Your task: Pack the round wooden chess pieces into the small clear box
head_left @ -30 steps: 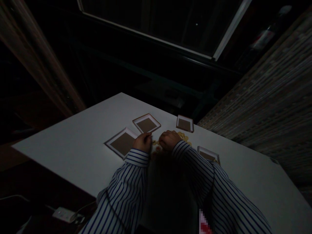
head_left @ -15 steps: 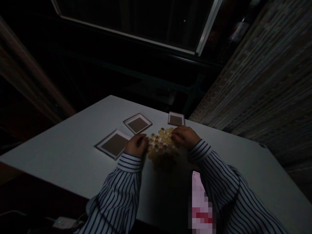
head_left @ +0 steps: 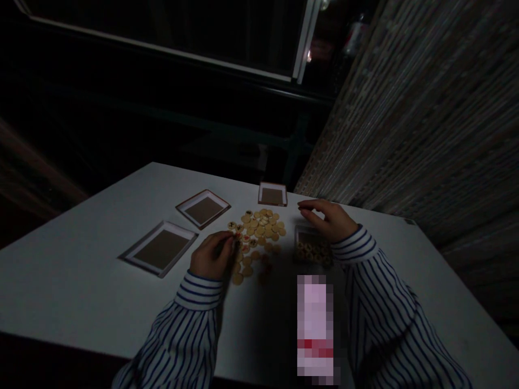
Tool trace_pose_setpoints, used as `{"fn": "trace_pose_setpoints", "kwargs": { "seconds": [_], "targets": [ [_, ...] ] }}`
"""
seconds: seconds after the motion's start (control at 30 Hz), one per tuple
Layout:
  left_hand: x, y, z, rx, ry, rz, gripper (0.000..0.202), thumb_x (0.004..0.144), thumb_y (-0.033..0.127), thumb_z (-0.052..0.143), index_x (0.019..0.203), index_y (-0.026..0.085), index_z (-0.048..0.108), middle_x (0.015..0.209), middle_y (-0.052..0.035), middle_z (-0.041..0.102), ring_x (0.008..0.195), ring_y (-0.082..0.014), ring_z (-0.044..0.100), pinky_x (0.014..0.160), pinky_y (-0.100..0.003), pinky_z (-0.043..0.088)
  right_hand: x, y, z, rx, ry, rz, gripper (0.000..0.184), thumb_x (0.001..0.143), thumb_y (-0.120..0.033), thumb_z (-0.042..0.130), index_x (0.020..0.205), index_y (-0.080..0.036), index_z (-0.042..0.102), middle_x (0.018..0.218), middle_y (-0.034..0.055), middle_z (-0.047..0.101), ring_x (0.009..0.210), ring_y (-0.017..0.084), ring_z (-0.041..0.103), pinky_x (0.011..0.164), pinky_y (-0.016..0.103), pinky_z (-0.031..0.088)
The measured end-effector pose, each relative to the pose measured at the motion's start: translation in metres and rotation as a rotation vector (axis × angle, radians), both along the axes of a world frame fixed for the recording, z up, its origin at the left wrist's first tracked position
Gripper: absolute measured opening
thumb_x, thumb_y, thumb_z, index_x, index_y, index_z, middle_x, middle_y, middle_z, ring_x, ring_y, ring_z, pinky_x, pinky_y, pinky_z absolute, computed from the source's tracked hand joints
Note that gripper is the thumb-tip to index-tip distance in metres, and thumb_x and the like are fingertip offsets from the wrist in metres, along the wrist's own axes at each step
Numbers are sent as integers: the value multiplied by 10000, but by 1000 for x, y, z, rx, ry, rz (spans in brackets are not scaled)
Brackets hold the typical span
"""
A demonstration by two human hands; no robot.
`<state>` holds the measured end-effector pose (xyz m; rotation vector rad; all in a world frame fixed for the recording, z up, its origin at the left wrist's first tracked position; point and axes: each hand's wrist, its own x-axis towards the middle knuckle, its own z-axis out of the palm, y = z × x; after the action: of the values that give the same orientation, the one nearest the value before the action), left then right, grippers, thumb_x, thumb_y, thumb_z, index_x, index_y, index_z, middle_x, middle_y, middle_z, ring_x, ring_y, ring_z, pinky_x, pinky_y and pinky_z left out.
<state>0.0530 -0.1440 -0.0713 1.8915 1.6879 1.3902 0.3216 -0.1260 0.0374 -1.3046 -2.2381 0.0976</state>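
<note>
A loose spread of round wooden xiangqi pieces lies on the white table, some showing red or black characters, others plain side up. My left hand is at the left edge of the spread, thumb and fingers bent together in a pinch against the pieces. Whether a piece is between its fingertips is too dark to tell. My right hand hovers to the right of the spread, thumb and forefinger apart, with nothing seen between them. Beneath it stands a small box holding several xiangqi pieces, partly covered by the hand.
Three shallow trays stand around the spread: a larger one at left, a middle one behind it, a small one at the back. A blurred-out pink phone-like object lies in front. A bead curtain hangs at right.
My right hand has moved off the pieces to the right and its fingers have parted. The box with pieces now shows under it. My left hand has shifted onto the pieces' left edge. The view has swung.
</note>
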Motion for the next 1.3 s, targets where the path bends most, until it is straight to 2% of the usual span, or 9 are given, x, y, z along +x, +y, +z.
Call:
{"fn": "trace_pose_setpoints", "kwargs": {
  "seconds": [0.17,0.37,0.6,0.83,1.0,1.17,1.3],
  "targets": [
    [2,1,0,23,-6,6,274,747,380,467,846,182,628,861,-33,652,799,-156,599,763,-271,476,12,-8,11,63,28,-28,268,821,-304,441,1001,-173,591,966,60,637,893,163,574,769,303,455],
    [0,5,-10,12,-55,33,255,728,374,492,809,174,628,827,-30,660,773,-151,608,761,-267,478,11,-9,9,92,-3,-8,248,823,-274,441,985,-163,594,947,63,643,882,157,576,777,304,452],
    [-4,3,-16,-35,-60,105,244,699,397,517,766,186,620,772,-18,658,723,-150,607,728,-275,487,-4,0,-7,120,-40,80,232,813,-268,451,953,-161,602,912,65,656,853,160,582,780,312,444],
    [-5,-1,-15,-32,-30,128,243,707,386,506,769,189,633,765,-20,658,709,-152,607,720,-283,492,-14,11,-30,43,-139,112,279,832,-321,416,1002,-180,586,951,69,644,882,168,560,772,309,407],
    [-9,-1,-16,2,-8,72,243,733,360,486,781,178,639,795,-33,660,746,-158,608,745,-290,488,-21,12,-45,-40,-215,163,270,824,-308,433,1025,-191,570,919,55,645,826,157,567,716,278,392],
    [-13,-10,-15,14,5,-16,210,727,343,506,788,188,633,856,-44,654,816,-165,599,801,-316,480,-31,5,-44,-119,-357,219,204,811,-271,440,934,-215,594,828,32,647,725,134,565,632,247,364],
    [-18,-26,-15,55,137,-117,206,706,359,543,818,214,637,954,-51,632,896,-183,577,822,-345,470,-36,1,-45,-160,-383,250,219,821,-280,426,953,-220,590,891,37,645,782,144,565,674,261,361]
  ]
}}
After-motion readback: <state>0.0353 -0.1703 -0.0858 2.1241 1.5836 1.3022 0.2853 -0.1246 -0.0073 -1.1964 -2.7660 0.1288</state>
